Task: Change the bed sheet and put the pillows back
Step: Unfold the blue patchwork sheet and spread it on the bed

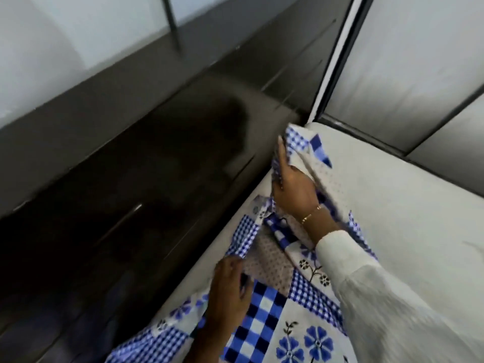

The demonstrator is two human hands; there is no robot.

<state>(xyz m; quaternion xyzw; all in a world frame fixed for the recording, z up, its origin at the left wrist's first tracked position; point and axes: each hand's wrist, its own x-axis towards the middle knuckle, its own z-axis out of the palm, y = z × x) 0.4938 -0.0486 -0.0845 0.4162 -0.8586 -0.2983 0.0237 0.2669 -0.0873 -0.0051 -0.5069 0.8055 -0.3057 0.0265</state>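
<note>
A blue-and-white patchwork bed sheet [277, 320] with checks and flowers lies crumpled over the near left part of a bare pale mattress [392, 205]. My right hand [293, 189], in a white sleeve with a gold bracelet, grips the sheet's corner near the mattress's far left corner. My left hand [230, 289] holds the sheet's edge at the mattress's left side, closer to me. No pillows are in view.
A dark brown cabinet with long handles [117, 179] runs along the left of the bed, very close to the mattress edge. A padded grey headboard [408, 61] rises behind the mattress. A pale wall is at the upper left.
</note>
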